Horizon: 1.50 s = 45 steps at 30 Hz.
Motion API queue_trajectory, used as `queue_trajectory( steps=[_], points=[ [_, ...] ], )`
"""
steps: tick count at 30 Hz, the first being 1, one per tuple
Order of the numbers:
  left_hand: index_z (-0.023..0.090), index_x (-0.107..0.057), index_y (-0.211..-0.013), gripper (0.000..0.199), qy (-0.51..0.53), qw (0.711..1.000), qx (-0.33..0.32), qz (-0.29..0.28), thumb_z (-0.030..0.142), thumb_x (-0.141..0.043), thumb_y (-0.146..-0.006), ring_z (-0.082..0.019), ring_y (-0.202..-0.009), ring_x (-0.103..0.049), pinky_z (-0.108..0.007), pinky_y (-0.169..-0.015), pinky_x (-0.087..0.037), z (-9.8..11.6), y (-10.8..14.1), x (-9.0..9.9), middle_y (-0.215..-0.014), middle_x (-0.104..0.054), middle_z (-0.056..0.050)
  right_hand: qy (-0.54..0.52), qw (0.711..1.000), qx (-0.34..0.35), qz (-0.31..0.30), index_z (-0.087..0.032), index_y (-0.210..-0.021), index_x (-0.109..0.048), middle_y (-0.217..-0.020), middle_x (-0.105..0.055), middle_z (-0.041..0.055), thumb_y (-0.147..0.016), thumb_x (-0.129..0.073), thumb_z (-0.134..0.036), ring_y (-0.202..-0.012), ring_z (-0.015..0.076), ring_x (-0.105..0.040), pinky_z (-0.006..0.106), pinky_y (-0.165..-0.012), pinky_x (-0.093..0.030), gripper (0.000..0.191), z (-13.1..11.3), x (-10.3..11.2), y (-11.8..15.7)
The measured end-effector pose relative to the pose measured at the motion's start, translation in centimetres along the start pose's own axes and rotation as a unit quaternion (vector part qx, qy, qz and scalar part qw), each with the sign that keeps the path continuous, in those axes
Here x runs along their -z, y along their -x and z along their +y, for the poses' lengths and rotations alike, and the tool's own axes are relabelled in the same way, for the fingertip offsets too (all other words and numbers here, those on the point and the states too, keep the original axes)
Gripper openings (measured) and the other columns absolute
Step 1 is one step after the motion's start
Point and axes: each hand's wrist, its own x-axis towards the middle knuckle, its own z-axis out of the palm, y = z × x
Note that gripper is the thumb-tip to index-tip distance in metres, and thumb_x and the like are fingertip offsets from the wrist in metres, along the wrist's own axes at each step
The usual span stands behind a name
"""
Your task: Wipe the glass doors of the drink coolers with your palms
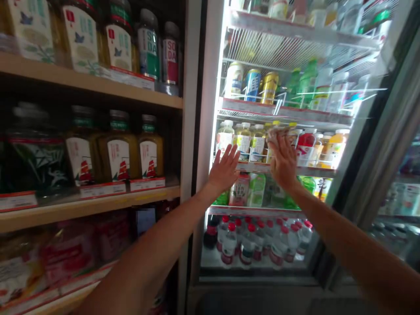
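My left hand (225, 168) is held up flat with its fingers spread, in front of a lit drinks fridge (262, 281). It appears to rest on the fridge's glass front and holds nothing. To its right, my right hand (285, 159) presses a crumpled, pale brownish cloth (277, 132) against the same front. The cloth is partly hidden under the fingers. Behind the hands stands a row of bottles with yellowish and red drinks, among them a red bottle (306, 144).
Wooden shelves (98, 89) at left carry large oil-coloured bottles (120, 148) and price tags. Inside the fridge are cans (252, 85), green bottles (308, 83) and several red-capped bottles (247, 245). A dark door frame (367, 153) runs down the right side.
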Motion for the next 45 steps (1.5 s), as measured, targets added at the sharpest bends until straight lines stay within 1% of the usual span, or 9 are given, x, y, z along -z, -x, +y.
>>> queue_trajectory(
  steps=[5,12,19,25,27,34,37,41,45],
  points=[
    [0.007,-0.019,-0.143,0.066,0.005,1.0,0.008,-0.01,0.039,-0.04,-0.089,-0.026,-0.142,-0.004,-0.05,-0.116,-0.012,0.6,1.3,-0.4,-0.153,-0.017,-0.016,-0.028,0.972,0.185,-0.144,-0.029,-0.137,-0.043,-0.145,-0.042,0.0033,-0.087,-0.043,-0.009,-0.14,0.02,-0.025,0.047,-0.113,-0.021,0.055,-2.1,1.6,7.7],
    [0.009,-0.019,-0.143,0.064,0.02,1.0,0.003,-0.019,0.035,-0.04,-0.089,-0.024,-0.143,-0.005,-0.05,-0.116,-0.013,0.8,3.0,-0.7,-0.152,-0.02,-0.015,0.004,0.998,-0.065,-0.009,-0.017,-0.135,-0.047,-0.15,-0.032,0.0113,-0.09,-0.037,-0.018,-0.14,0.026,-0.023,0.049,-0.11,-0.026,0.046,0.2,0.3,1.2],
    [0.011,-0.024,-0.143,0.062,0.009,0.998,-0.04,-0.049,0.033,-0.043,-0.088,-0.023,-0.142,-0.013,-0.047,-0.115,-0.018,0.0,8.1,-1.4,-0.151,-0.026,-0.013,-0.036,0.975,0.121,-0.182,-0.03,-0.137,-0.044,-0.145,-0.042,0.0005,-0.087,-0.038,-0.007,-0.141,0.0197,-0.024,0.046,-0.114,-0.021,0.055,-4.5,1.1,10.1],
    [0.014,-0.029,-0.142,0.06,0.004,0.996,-0.078,-0.049,0.033,-0.045,-0.087,-0.023,-0.141,-0.021,-0.051,-0.114,-0.017,-1.1,9.9,-1.2,-0.147,-0.034,-0.012,-0.014,0.994,-0.044,-0.101,-0.029,-0.145,-0.028,-0.153,-0.025,0.0015,-0.088,-0.038,-0.011,-0.143,0.0237,-0.015,0.052,-0.115,-0.014,0.06,-4.7,-0.1,0.6],
    [0.015,-0.03,-0.142,0.058,0.007,0.996,-0.077,-0.05,0.032,-0.044,-0.088,-0.023,-0.14,-0.024,-0.05,-0.115,-0.017,-1.2,10.5,-1.0,-0.145,-0.037,-0.012,-0.015,0.994,-0.043,-0.099,-0.028,-0.146,-0.026,-0.154,-0.024,0.0016,-0.089,-0.038,-0.011,-0.143,0.0245,-0.013,0.052,-0.115,-0.014,0.061,-5.9,-0.6,-0.8],
    [0.015,-0.035,-0.139,0.053,0.014,0.997,-0.062,-0.046,0.026,-0.041,-0.087,-0.024,-0.136,-0.032,-0.051,-0.113,-0.021,-2.6,14.1,-0.1,-0.143,-0.04,-0.013,-0.079,0.953,0.195,-0.218,-0.029,-0.137,-0.042,-0.144,-0.044,0.0005,-0.092,-0.041,-0.014,-0.14,0.0182,-0.025,0.045,-0.115,-0.018,0.048,-11.1,-0.5,10.9],
    [0.013,-0.036,-0.138,0.052,0.004,0.998,-0.052,-0.031,0.027,-0.04,-0.088,-0.024,-0.137,-0.029,-0.051,-0.114,-0.019,-3.0,13.9,0.5,-0.143,-0.039,-0.015,-0.084,0.955,0.187,-0.216,-0.031,-0.137,-0.042,-0.145,-0.043,-0.0006,-0.092,-0.041,-0.014,-0.14,0.0168,-0.025,0.046,-0.116,-0.015,0.048,-11.0,-0.6,9.8],
    [0.013,-0.03,-0.141,0.057,0.015,1.0,-0.008,-0.02,0.03,-0.042,-0.088,-0.026,-0.138,-0.027,-0.052,-0.114,-0.018,-2.4,12.7,0.7,-0.145,-0.036,-0.016,-0.035,0.984,0.048,-0.17,-0.029,-0.14,-0.038,-0.149,-0.035,0.0019,-0.093,-0.037,-0.012,-0.143,0.0207,-0.017,0.049,-0.116,-0.01,0.051,-11.2,-1.4,4.4],
    [0.012,-0.02,-0.144,0.063,0.012,1.0,0.011,-0.008,0.03,-0.042,-0.088,-0.027,-0.138,-0.027,-0.053,-0.112,-0.022,-1.4,12.9,0.4,-0.146,-0.034,-0.018,-0.049,0.973,0.12,-0.193,-0.027,-0.141,-0.037,-0.15,-0.033,0.0016,-0.092,-0.039,-0.013,-0.143,0.0218,-0.016,0.049,-0.116,-0.015,0.051,-12.8,-1.1,8.0]
  ],
)
